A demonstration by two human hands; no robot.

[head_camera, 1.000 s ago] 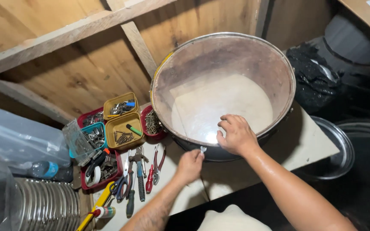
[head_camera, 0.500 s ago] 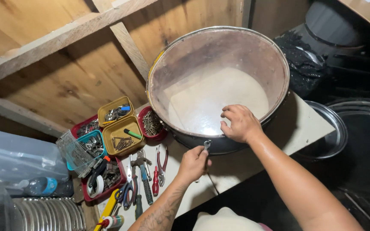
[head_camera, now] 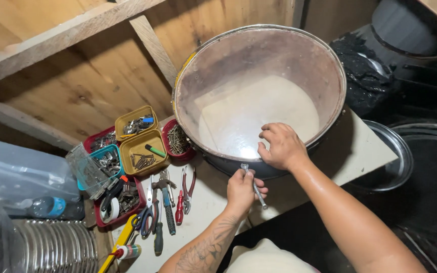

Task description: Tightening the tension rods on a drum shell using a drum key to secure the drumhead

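Drum [head_camera: 259, 96], a big round shell with a translucent skin and a metal hoop, stands tilted on the pale worktop [head_camera: 203, 202] against the wooden wall [head_camera: 77, 76], its skin facing up toward the camera, probably so that the near rim is easy to reach. From the head view, the right hand [head_camera: 280, 146] lies on the near edge of the skin, fingers loosely curled, pressing down as if to steady the shell. Just below it, the left hand [head_camera: 243, 189] is closed around a slim metal tool [head_camera: 255, 186], whose upper end meets the hoop at the near rim; the grip looks suited to turning a fitting there. To the left, small trays of screws and bits [head_camera: 136, 144] sit close together by the wall, with pliers and screwdrivers [head_camera: 170, 202] laid out just near of them, within easy reach. A metal ring [head_camera: 390, 156] lies on the right.
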